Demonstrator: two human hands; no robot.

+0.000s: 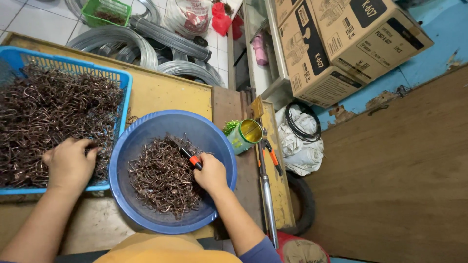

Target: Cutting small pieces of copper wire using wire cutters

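We saw the right hand [211, 172] closed around a pair of pliers [186, 153] with orange-and-black handles, over the round blue basin [222, 146]. The tool's dark jaws pointed up and left from the fist, above the heap of brown wire hooks [163, 182] in that basin. The left hand [69, 164] lay curled, knuckles up, in the hooks of the blue basket [124, 83] just beside; its grip was hidden.

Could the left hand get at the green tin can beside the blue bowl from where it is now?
Probably not easily: the left hand rests in the blue basket, while the green tin can stands beyond the blue bowl and right hand.
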